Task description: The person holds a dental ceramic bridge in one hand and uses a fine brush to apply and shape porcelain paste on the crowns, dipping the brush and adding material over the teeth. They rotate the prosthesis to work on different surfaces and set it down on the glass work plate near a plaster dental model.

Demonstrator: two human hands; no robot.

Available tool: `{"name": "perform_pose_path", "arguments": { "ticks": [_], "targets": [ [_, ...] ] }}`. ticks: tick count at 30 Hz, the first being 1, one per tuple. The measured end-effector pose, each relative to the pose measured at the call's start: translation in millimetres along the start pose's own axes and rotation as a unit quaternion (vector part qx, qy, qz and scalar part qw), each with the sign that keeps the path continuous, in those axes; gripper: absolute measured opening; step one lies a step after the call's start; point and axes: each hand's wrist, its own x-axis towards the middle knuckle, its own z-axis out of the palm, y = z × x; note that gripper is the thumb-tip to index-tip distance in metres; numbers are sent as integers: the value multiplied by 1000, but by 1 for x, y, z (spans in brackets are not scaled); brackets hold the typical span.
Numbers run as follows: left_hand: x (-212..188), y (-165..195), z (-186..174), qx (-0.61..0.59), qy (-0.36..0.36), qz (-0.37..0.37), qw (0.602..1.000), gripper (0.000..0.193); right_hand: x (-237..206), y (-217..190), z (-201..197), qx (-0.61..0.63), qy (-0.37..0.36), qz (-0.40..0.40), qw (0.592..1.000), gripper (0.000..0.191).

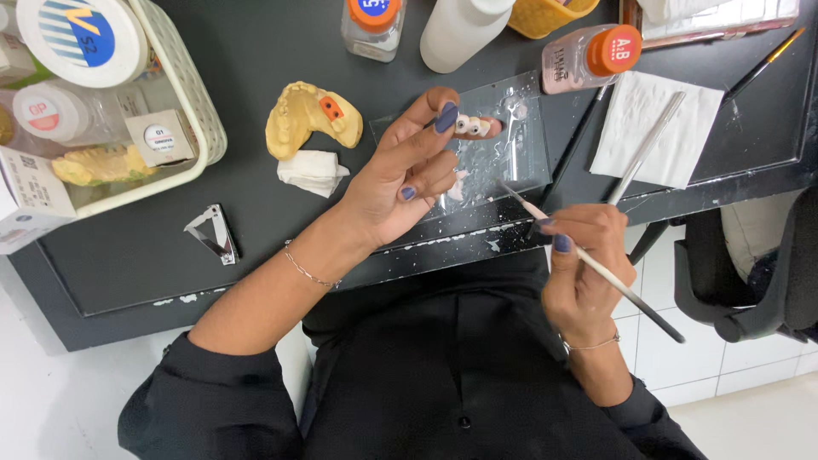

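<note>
2 hands (400, 183), pink tooth piece (477, 126), thin brush (596, 268)

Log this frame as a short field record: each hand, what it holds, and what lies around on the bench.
left hand: raised, pinching a small pink-and-white dental piece at the fingertips
right hand: holds a thin brush, tip pointing toward the glass slab
bench: dark table
near left hand: yellow dental cast, white wad
far left: white basket of jars
right: white tissue, capped bottle
</note>
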Motion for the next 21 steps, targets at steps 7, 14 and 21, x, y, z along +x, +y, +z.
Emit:
{"name": "perform_pose_path", "arguments": {
  "ticks": [7, 14, 21],
  "targets": [
    [2, 1, -3, 22, -9, 5, 1000, 16, 12, 29, -12, -36, 205, 27, 978, 35],
    [1, -2, -5, 14, -18, 7, 1000, 14, 1, 44, -14, -143, 167, 63, 974, 42],
    [1, -4, -2, -3, -10, -4, 1000, 15, -7, 20, 8, -78, 229, -81, 967, 24]
  ]
}}
